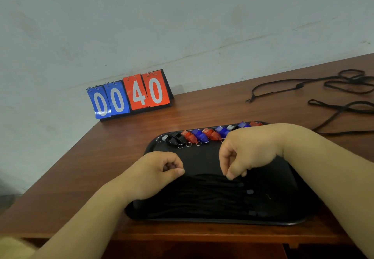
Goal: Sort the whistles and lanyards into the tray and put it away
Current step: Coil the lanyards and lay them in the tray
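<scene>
Lanyards (212,196), black and laid in rough rows, fill the near half of a black tray (291,180) that sits by the near edge of the desk (81,167). Small square clasps show at their right ends. Both hands hover over the far edge of this bundle. The left hand (155,171) is curled almost closed, thumb pressed to the side of the forefinger right at the bundle's left end; whether a cord is caught in that pinch cannot be told, black on black. The right hand (247,153) is likewise bent in, thumb and forefinger tips down on the cords near the middle of the tray, the other fingers folded; a grip on any strand cannot be made out either.

Beyond the hands, along the tray's far rim, whistles (200,135) lie side by side in a line: black at the left, then red and blue ones in turn, small metal rings toward the near side. The right wrist hides part of the row.

Farther off, toward the far right corner of the desk, loose black lanyards (344,84) sprawl in loops, outside the tray. At the far left edge, against the wall (182,16), stands a flip scoreboard (129,95) showing blue 00 and red 40.
</scene>
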